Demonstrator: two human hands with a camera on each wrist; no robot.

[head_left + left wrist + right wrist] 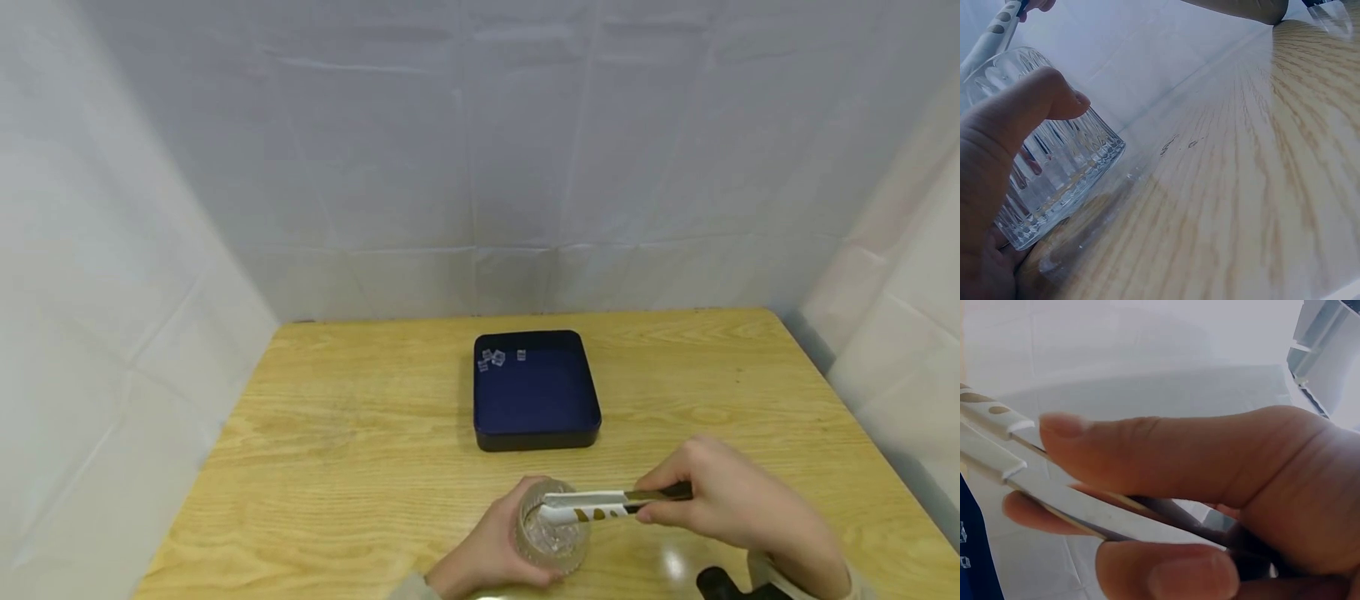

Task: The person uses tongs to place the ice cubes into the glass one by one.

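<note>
head view: at left, the left hand [491, 537] curls round a ribbed glass cup [573, 552], likely to keep it still. past the cup, small clear cubes [498, 358] sit at the far left of a dark blue tray [536, 408]. white-ended tongs [600, 511] reach the cup's mouth. the right hand [727, 500] pinches them, maybe to work the tips.
</note>
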